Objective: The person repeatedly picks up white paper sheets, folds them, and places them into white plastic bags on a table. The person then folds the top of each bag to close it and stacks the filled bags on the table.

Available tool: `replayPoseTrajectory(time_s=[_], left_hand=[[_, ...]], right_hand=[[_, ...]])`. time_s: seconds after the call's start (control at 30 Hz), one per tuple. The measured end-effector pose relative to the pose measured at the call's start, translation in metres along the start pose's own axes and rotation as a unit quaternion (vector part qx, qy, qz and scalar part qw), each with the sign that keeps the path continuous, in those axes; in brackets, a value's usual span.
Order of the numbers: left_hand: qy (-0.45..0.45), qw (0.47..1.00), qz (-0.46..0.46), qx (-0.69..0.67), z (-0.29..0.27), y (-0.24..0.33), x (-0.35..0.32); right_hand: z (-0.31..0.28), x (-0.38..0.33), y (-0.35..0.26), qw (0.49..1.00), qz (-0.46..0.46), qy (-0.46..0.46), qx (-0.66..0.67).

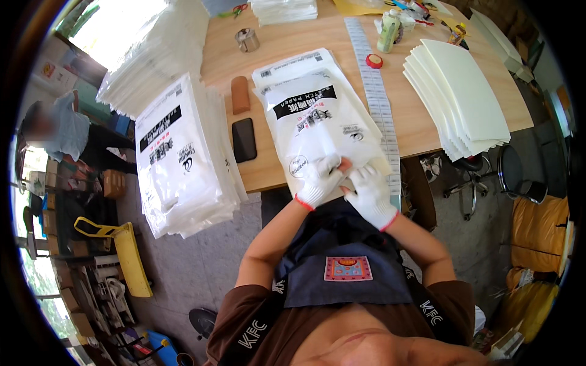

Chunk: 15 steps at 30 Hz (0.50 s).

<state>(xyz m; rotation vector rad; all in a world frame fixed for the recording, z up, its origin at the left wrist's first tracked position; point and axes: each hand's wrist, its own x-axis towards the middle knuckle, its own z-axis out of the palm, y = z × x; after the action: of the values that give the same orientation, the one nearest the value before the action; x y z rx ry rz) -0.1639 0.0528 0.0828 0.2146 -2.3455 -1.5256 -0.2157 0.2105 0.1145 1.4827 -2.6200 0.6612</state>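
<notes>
Both white-gloved hands meet at the near edge of the wooden bench (421,131). The left hand (318,180) and right hand (370,194) each close their grip on the bottom end of a clear plastic packet of white paper (317,125), which lies atop a small pile. A black phone (244,139) rests just left.

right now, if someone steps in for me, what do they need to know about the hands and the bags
Left hand and right hand, both in white gloves, pinch the near end of the clear printed bag lying on the wooden table.
Done, apparently: a pile of like bags at the left edge.
Left, apparently: the fanned white sheets on the right. The label strip lies beside the bag.
</notes>
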Motion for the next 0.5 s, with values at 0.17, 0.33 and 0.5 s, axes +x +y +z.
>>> replayPoseTrajectory(time_s=[0.17, 0.33, 0.5], left_hand=[[-0.067, 0.978, 0.176, 0.088, 0.002, 0.002, -0.079], [0.107, 0.953, 0.117, 0.256, -0.019, -0.031, -0.150], [0.315, 0.932, -0.135, 0.116, -0.022, -0.054, -0.210]], right_hand=[[0.023, -0.032, 0.037, 0.981, 0.143, 0.070, -0.109], [0.014, -0.069, 0.047, 0.956, 0.153, -0.209, -0.139], [0.003, -0.098, 0.015, 0.969, 0.045, -0.195, -0.142]])
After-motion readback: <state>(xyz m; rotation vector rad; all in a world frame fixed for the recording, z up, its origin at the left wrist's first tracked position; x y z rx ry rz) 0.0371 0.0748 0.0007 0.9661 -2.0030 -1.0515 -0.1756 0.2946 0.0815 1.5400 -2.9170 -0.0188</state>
